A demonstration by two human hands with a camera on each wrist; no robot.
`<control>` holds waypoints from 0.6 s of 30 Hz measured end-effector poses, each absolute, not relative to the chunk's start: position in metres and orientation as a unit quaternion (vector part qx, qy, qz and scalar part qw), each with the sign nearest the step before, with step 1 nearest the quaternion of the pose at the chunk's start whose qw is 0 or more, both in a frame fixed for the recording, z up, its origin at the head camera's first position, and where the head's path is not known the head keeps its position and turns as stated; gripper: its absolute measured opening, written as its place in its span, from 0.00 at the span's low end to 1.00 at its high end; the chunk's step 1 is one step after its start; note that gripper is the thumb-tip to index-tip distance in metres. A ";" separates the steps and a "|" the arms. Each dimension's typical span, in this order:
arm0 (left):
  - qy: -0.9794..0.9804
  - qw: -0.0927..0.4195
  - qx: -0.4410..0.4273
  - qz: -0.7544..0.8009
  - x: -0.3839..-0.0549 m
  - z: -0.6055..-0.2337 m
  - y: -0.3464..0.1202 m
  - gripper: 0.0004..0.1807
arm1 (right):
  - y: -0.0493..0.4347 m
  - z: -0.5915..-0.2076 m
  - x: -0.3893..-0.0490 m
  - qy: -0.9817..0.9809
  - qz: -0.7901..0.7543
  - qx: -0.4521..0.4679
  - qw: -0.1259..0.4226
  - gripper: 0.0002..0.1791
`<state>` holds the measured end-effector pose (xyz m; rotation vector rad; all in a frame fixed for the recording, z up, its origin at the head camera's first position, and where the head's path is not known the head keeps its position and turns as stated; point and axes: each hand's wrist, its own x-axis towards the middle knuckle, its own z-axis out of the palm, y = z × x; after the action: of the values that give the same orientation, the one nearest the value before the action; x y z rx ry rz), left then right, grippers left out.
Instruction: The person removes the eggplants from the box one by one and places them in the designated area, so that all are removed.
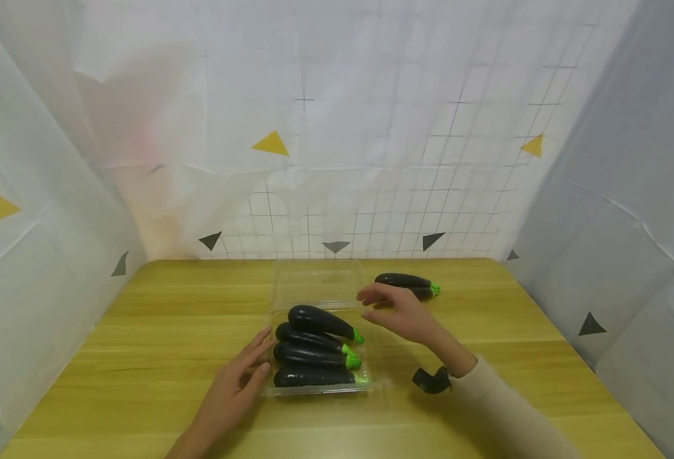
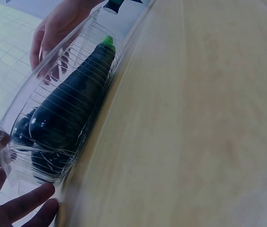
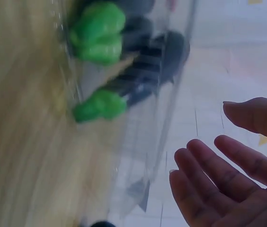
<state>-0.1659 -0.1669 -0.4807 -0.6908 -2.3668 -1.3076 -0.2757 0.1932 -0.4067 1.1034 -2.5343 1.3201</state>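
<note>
Cream sleeve (image 1: 515,414) foremost, the right grip (image 1: 402,313) is held empty, fingers apart, with two eggplants (image 1: 402,279) lying crosswise just beyond it.

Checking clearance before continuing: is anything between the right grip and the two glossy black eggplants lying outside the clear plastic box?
Nothing visible: in the head view, the right grip partly hides the two eggplants; the box lies left.

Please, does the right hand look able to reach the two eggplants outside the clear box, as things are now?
Probably yes. The right hand holds nothing, and the two eggplants lie just beyond it on the table, with no obstacle seen between.
</note>
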 end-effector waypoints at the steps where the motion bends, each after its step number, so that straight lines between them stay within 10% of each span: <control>1: -0.835 0.175 -0.244 -0.461 -0.166 -0.481 -0.167 0.21 | 0.189 -0.405 -0.272 -0.824 0.434 0.363 0.033 0.18; 18: -0.838 0.168 -0.238 -0.462 -0.164 -0.478 -0.166 0.21 | 0.153 -0.429 -0.263 -0.838 0.352 0.416 0.022 0.27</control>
<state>-0.1642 -0.1664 -0.4781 -0.6763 -2.3829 -1.3141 -0.2628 0.1533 -0.4295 1.2900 -2.5971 1.0917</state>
